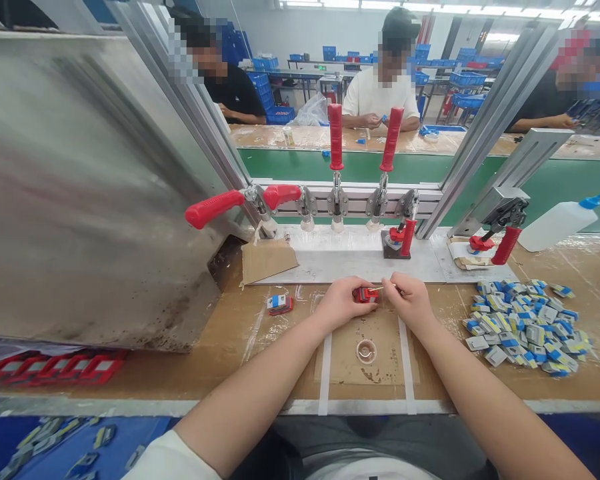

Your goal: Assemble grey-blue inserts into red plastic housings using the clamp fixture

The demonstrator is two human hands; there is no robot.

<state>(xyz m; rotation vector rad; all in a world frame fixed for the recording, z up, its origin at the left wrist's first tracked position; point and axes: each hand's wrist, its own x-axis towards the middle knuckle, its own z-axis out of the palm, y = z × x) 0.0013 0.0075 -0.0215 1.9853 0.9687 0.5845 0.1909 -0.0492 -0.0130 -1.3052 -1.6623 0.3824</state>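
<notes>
One small red boxy piece (364, 295) sits inside the curled left grip (343, 302); just beside it, the right grip (407, 298) pinches a thin pale stick (379, 288). Should the left loosen, the piece could twist and the stick skid.

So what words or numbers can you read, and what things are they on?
No words or numbers are readable here.
Blue crate at the back: marks, too blurred to read.
Black shirt: tiny pale mark, too small to read.
Red piece in the left hand: too small to read any print.
Pile of small parts: too small to tell.
</notes>
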